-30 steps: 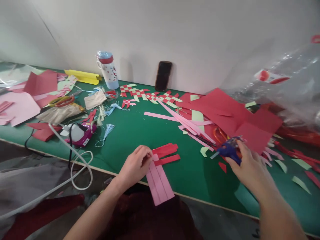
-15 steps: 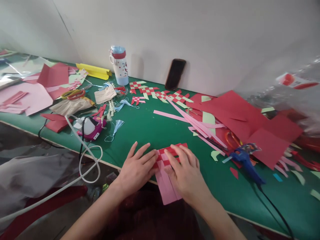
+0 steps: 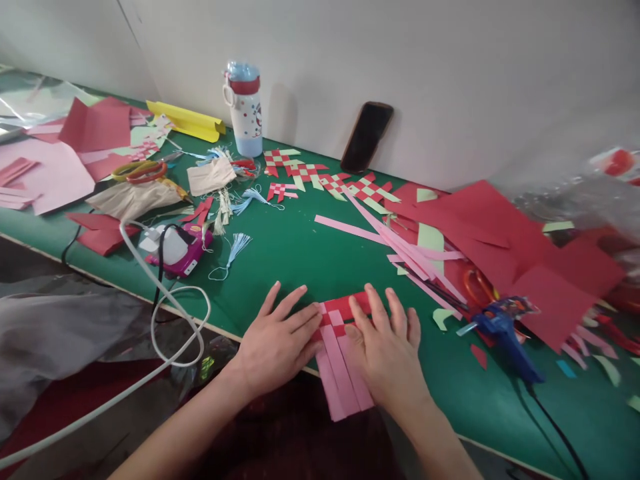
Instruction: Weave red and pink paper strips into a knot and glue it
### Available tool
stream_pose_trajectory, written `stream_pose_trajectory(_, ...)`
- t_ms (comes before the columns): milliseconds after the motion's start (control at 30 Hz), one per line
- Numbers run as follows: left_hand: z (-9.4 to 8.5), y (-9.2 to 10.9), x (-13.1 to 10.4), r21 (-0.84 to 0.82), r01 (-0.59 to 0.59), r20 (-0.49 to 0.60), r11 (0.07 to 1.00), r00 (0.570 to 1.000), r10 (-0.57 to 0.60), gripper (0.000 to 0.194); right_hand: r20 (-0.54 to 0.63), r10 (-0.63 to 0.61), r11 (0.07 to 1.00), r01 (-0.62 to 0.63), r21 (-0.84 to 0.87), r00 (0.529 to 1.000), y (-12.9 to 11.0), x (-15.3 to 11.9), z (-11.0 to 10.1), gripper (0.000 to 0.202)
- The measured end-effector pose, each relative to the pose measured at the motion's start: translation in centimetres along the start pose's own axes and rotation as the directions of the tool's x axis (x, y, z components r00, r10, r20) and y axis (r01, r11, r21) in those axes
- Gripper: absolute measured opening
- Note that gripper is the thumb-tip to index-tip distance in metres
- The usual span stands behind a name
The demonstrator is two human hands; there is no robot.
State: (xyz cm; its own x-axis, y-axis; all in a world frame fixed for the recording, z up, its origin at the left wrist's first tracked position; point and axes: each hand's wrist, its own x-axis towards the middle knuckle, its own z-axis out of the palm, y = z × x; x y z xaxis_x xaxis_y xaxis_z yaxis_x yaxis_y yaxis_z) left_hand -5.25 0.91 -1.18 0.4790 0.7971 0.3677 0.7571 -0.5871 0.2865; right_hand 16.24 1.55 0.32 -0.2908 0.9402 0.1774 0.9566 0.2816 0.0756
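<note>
Both hands palm down, apart, one on each side of the woven paper piece, neither closed around anything. Left hand: fairly flat, two fingers raised and spread away from the piece, the other fingertips touching the left end of the weave, thumb low by its left margin. Right hand: fingers spread and slightly bent, index fingertip on the red strips, thumb tip just below it at the weave; any pinch there, cannot tell. Piece lies between the hands: red and pink checks at fingertip level, red strips running right under the right fingers, pink strips running down toward the body, lower end sticking out past the front table edge. That edge passes beneath both hands, forearms crossing it. Bare green table straight ahead of the hands, up to a row of red and green woven pieces. Ahead-left of the left hand, a blue tassel, then a purple device near a looped white cable. Ahead-right of the right hand, loose pink strips; farther right, blue glue gun, narrow green gap between it and the hand.
</note>
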Motion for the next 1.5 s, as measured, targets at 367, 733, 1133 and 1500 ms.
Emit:
stream_pose_trajectory(367, -0.2, 0.2, 0.2, -0.038, 0.033, 0.012, 0.999, 0.999, -0.032, 0.037, -0.045, -0.179, 0.974, 0.183, 0.131, 0.983, -2.2, 0.3, -0.5, 0.044)
stream_pose_trajectory(733, -0.3, 0.3, 0.1, -0.055, 0.024, 0.023, 0.998, 0.999, -0.023, 0.036, -0.014, 0.022, 1.000, -0.022, -0.011, 1.000, 1.2, 0.6, 0.1, 0.043)
stream_pose_trajectory(1133, -1.1, 0.7, 0.6, -0.084, 0.025, -0.043, 0.996, 0.999, -0.029, 0.022, -0.402, 0.278, 0.961, -0.255, 0.112, 0.873, 13.4, -3.8, -3.6, 0.043)
stream_pose_trajectory(1500, -0.1, 2.1, 5.3, -0.220, 0.265, 0.112, 0.939, 0.963, -0.246, 0.030, -0.140, 0.436, 0.900, -0.434, 0.047, 0.889, 19.8, -5.5, 0.6, 0.058)
